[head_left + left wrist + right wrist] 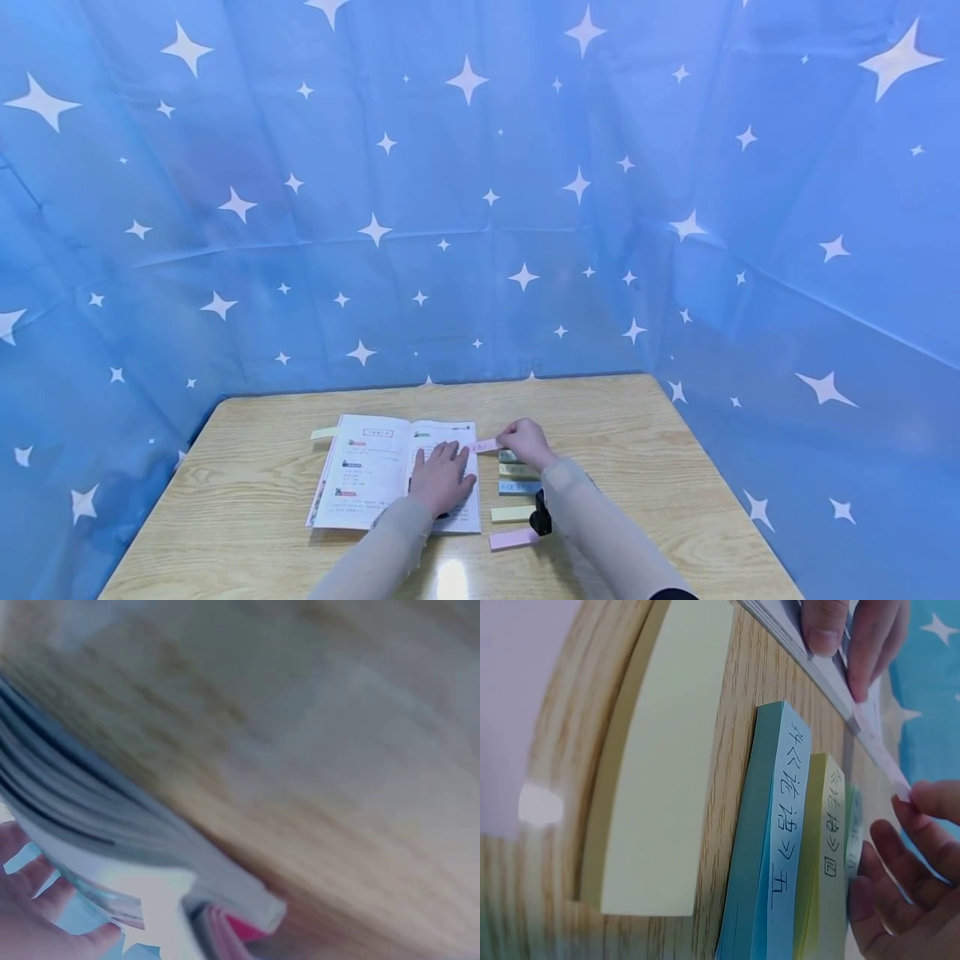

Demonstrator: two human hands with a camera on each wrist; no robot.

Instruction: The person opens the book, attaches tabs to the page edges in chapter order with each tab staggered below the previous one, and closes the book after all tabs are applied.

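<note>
Well, a pale tab (322, 432) juts past the left edge of the open book (358, 479), and across its right page rests the left hand (441, 481), fingers apart. A pink strip (484, 446) overlaps the book's right edge — pinched by the right hand (529, 443) — with coloured pads (516, 487) lying right of the book.

I see room on the tabletop (645, 450) right of the right hand (529, 443). Note pads (519, 488) and that forearm (611, 529) crowd the right side of the book (360, 479).
</note>
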